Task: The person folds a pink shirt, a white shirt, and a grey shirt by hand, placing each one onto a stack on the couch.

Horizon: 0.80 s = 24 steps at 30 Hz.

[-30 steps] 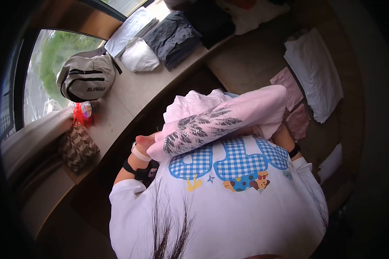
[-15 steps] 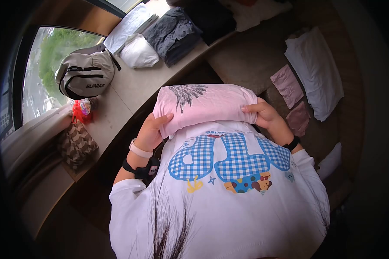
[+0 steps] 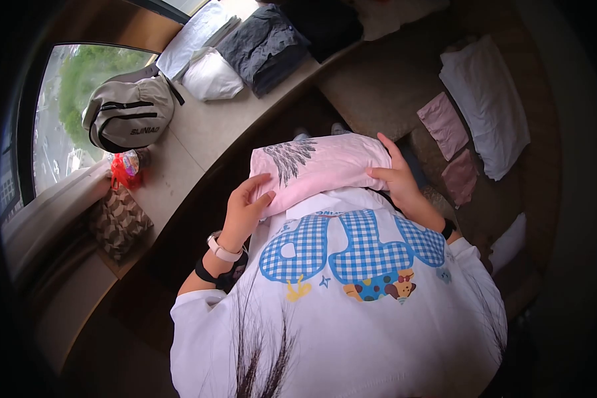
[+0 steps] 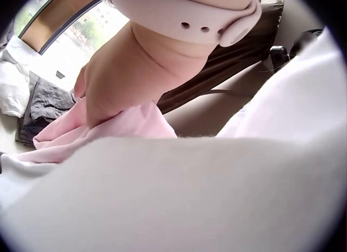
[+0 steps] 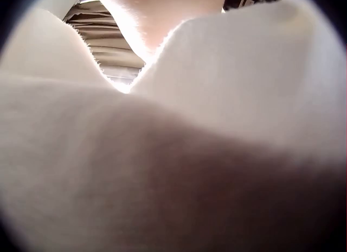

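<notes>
Folded pink garment [image 3: 325, 162], feather print uppermost, held level before the white T-shirt [image 3: 338, 338]. Left hand [image 3: 243, 207]: thumb and fingers pinch one end. Right hand [image 3: 403, 184]: thumb on near edge, forefinger spread away; grip beneath hidden, cannot tell. Advice: equal light tension, layers aligned.

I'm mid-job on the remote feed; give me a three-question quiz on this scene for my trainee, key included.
1. Which is nearest the dark feather-like print on the folded pink cloth?
A) left grip
B) right grip
C) both equally

2. True or false: the light-grey fabric backpack with black zips stands beside the window.

3. How many small, flat pink cloth pieces lie near the long white fabric bundle?

Key: 1 A; 2 true; 3 two.
</notes>
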{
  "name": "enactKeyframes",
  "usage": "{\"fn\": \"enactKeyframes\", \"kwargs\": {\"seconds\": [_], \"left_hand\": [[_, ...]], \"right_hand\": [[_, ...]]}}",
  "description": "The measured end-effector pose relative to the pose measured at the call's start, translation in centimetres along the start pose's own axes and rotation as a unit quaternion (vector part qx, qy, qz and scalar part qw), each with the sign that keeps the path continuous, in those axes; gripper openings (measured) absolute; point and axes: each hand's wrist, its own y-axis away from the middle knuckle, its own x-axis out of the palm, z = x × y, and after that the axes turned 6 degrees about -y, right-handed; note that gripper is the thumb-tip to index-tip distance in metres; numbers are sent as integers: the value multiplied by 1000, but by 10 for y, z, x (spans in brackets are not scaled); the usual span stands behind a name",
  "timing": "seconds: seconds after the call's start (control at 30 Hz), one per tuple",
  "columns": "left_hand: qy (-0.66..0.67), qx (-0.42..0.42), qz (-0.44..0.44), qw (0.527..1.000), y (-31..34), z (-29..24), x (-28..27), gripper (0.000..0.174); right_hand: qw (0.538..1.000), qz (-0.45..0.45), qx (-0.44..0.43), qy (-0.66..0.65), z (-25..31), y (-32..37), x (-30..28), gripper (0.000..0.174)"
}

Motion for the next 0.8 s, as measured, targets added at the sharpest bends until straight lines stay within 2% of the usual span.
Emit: {"fn": "enactKeyframes", "kwargs": {"seconds": [0.03, 0.1, 0.13, 0.17, 0.27, 0.33, 0.37, 0.47, 0.53, 0.57, 0.6, 0.67, 0.7, 0.73, 0.8], "left_hand": [[-16, -106, 75, 991, 4, 0, -4, 23], [-225, -36, 113, 967, 12, -11, -10, 26], [-327, 2, 132, 936, 15, -13, -13, 28], [-313, 35, 153, 937, 15, -11, -20, 35], [-403, 202, 133, 883, 8, -9, -32, 37], [-383, 231, 180, 876, -8, -8, -35, 30], [-374, 244, 219, 868, -20, -2, -36, 28], [-342, 270, 316, 843, -58, -7, -40, 26], [-342, 286, 367, 816, -83, -25, -43, 26], [-302, 284, 378, 828, -95, -39, -42, 26], [-269, 315, 368, 832, -107, -50, -40, 21], [-278, 334, 413, 801, -132, -78, -36, 19], [-235, 373, 408, 799, -138, -95, -27, 15], [-203, 372, 433, 796, -144, -113, -23, 14], [-43, 284, 439, 851, -134, -152, -9, 13]], "right_hand": [[998, 35, 13, 41, -1, 2, -5, 44], [970, 85, 37, 223, 4, 6, -10, 44], [943, 108, 48, 310, 8, 8, -10, 45], [933, 132, 48, 331, 14, 10, -9, 47], [895, 186, 30, 405, 22, 19, -14, 52], [859, 201, -3, 470, 11, 26, -22, 54], [869, 185, -5, 458, 4, 31, -24, 45], [876, 164, -173, 420, -18, 39, -29, 34], [915, 168, -127, 345, -39, 44, -33, 29], [931, 169, -107, 304, -48, 47, -34, 26], [945, 133, -123, 273, -48, 52, -33, 23], [964, 63, -152, 211, -37, 69, -28, 16], [973, 51, -165, 153, -29, 77, -34, 11], [980, 16, -184, 77, -16, 88, -39, 12], [962, 8, -263, -76, 17, 115, -52, 13]]}}
